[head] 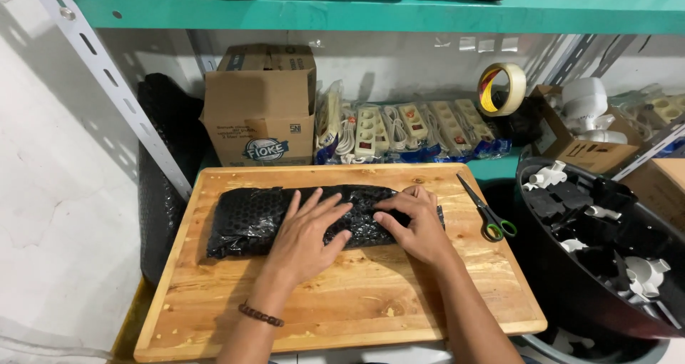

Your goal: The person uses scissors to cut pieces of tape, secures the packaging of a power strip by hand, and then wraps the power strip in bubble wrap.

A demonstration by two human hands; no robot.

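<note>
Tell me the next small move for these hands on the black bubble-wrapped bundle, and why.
Probably reach the right hand for the tape roll while the left hand keeps the black bubble-wrapped bundle pressed down. Both hands lie flat on it on the wooden board, and no tape shows on it.

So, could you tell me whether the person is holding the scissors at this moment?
No: the scissors lie on the wooden board, while the left hand and right hand rest on the black bubble-wrapped parcel.
</note>
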